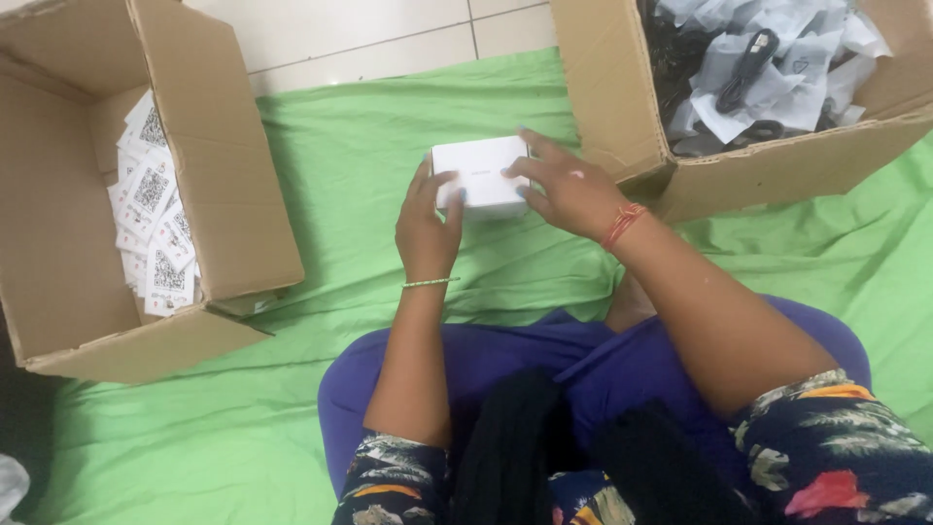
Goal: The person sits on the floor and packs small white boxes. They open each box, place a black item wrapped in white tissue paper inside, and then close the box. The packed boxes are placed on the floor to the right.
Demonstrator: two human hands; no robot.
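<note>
Both hands, left (426,226) and right (569,190), grasp the small white rectangular cardboard box (478,171) by opposite ends; probably light, stiff, easily dented.

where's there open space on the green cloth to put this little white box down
The green cloth lies bare between the left carton and the white box, and also beside the left knee. It is tight on the right, where the right hand nearly meets the right carton.
</note>
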